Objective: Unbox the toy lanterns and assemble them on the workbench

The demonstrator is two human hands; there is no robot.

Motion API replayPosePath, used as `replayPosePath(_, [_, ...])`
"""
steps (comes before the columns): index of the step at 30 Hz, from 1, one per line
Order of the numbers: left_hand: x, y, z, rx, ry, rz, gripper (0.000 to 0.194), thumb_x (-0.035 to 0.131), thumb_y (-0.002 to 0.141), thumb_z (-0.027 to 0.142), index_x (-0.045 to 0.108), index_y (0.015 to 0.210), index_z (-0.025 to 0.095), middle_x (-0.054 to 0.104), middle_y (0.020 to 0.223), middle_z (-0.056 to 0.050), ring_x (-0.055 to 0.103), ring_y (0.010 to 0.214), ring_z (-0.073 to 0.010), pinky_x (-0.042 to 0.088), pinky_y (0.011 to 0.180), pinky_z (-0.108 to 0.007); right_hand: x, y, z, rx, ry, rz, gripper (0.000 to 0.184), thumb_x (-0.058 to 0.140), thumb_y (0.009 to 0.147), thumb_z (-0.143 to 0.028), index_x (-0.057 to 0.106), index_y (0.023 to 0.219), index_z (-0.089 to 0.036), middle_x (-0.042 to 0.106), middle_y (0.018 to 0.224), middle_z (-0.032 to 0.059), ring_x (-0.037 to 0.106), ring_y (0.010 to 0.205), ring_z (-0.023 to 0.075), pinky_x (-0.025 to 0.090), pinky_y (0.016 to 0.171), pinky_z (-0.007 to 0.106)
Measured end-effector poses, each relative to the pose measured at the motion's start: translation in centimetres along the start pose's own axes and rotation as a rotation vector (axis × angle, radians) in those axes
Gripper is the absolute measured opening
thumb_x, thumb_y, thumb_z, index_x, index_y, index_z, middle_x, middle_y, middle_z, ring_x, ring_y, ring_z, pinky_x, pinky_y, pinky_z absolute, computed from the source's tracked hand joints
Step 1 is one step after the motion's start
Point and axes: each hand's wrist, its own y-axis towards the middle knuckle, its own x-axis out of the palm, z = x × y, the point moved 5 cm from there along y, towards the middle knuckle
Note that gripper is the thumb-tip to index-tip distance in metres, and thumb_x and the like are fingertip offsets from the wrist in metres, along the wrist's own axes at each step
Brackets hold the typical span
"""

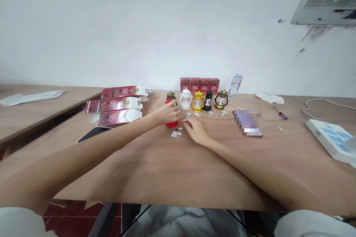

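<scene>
My left hand [166, 113] is closed around a small red lantern [171, 123] standing on the table, hiding its middle. My right hand [196, 130] is just to the right, its fingers bent and pressed together close to the lantern; whatever is between the fingertips is too small to make out. In front of the lantern lie small white pieces [176, 133] and thin wire-like bits. Behind stand a white lantern [185, 100], a gold lantern [198, 102], a black lantern [207, 101] and two bronze ones, the right bronze lantern [221, 100] fully visible. Small loose pieces [197, 114] lie before them.
Red boxes [200, 84] stand by the wall beside a clear bottle [235, 86]. Flattened red cartons [119, 103] and a dark flat device [94, 133] lie left. Rightward are a purple phone-like object [247, 122], tissue [269, 98], screwdriver [282, 115] and white power strip [330, 142].
</scene>
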Motion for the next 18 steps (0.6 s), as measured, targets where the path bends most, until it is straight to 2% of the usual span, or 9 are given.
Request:
replayPosePath(3, [0.0,0.4,0.4,-0.001,-0.016,-0.008,0.018,0.060,0.072,0.001,0.063,0.065,0.017,0.065,0.078,-0.004,0.057,0.082,-0.0202,0.035,0.086,-0.041,-0.2,0.2,1.1,0.130,0.105,0.055,0.017,0.045,0.083,-0.017,0.061,0.088,-0.019,0.066,0.088,0.0033,0.060,0.082,0.0166,0.045,0.078,0.031])
replayPosePath(6, [0.1,0.7,0.8,-0.051,-0.058,-0.017,0.024,0.053,0.074,-0.002,0.063,0.065,0.018,0.065,0.076,-0.004,0.057,0.083,-0.0204,0.035,0.091,-0.043,-0.1,0.3,1.9,0.199,0.173,0.087,0.016,0.045,0.082,-0.021,0.060,0.084,-0.020,0.067,0.086,0.0028,0.061,0.081,0.0174,0.046,0.078,0.033])
replayPosePath(13, [1.2,1.1,0.8,-0.216,-0.145,0.002,0.025,0.050,0.075,-0.004,0.065,0.074,0.016,0.066,0.080,-0.008,0.057,0.090,-0.0243,0.034,0.095,-0.048,0.3,0.4,2.8,0.188,0.214,0.100,0.013,0.047,0.079,-0.024,0.060,0.081,-0.022,0.067,0.084,0.0026,0.062,0.079,0.0179,0.047,0.078,0.034])
replayPosePath(15, [1.3,1.2,1.1,-0.200,-0.104,-0.034,0.026,0.048,0.077,-0.002,0.065,0.081,0.016,0.066,0.085,-0.008,0.056,0.094,-0.0243,0.034,0.095,-0.048,0.2,0.4,3.0,0.206,0.219,0.125,0.012,0.048,0.079,-0.025,0.059,0.082,-0.022,0.066,0.084,0.0028,0.062,0.079,0.0184,0.048,0.079,0.035])
replayPosePath(18, [0.9,1.4,1.4,-0.143,0.034,-0.116,0.032,0.045,0.079,-0.001,0.063,0.096,0.019,0.064,0.102,-0.008,0.051,0.108,-0.0243,0.034,0.097,-0.047,-0.2,0.3,3.0,0.227,0.228,0.181,0.011,0.046,0.079,-0.024,0.056,0.084,-0.022,0.066,0.086,0.0039,0.061,0.083,0.0192,0.047,0.080,0.035])
